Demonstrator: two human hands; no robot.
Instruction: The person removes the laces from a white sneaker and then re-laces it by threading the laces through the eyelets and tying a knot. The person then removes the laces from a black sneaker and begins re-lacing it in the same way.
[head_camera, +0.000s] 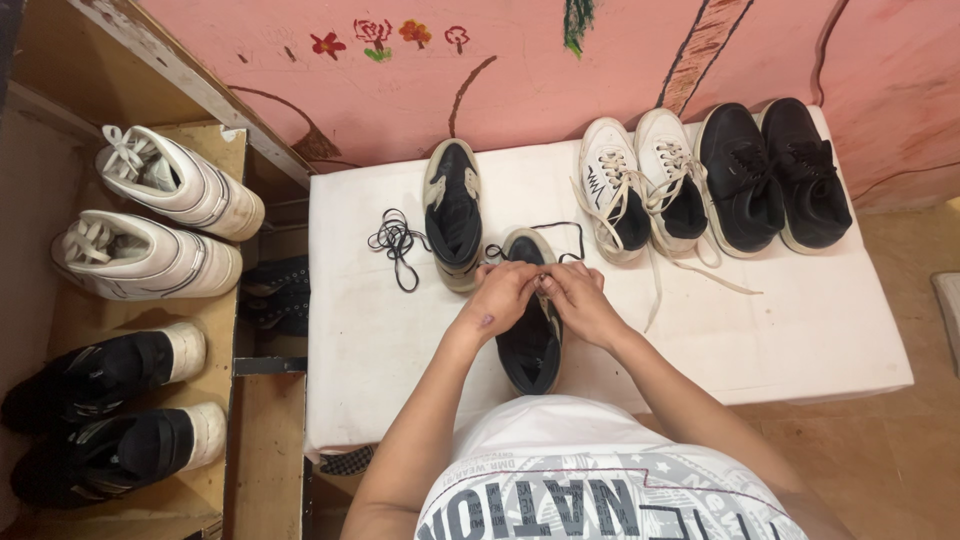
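Two hands meet over a black low-top sneaker with a beige toe cap (530, 345) that lies lengthwise on the white-covered table (800, 330), toe pointing away from the person. The left hand (497, 297) and the right hand (580, 300) are both pinched narrow at the shoe's eyelet area, fingers curled on what looks like its thin black lace (560, 228), which loops out beyond the toe; set close to the body like this, the shoe's throat sits right under the fingertips.

Its matching black-and-beige sneaker (452, 212) stands just beyond, to the left, with a loose black lace (397, 243) tangled beside it. Further right, a pair of white lace-up sneakers (645, 182) and a pair of black sneakers (775, 172) are lined up against the pink painted wall (560, 80), toes toward the person.

Exactly what the fingertips grip is hidden by the hands themselves. On the wooden shelf (265, 440) at left, white high-tops (150, 225) and black-and-white shoes (110, 410) rest on their sides, the lowest partly cut off by the frame.
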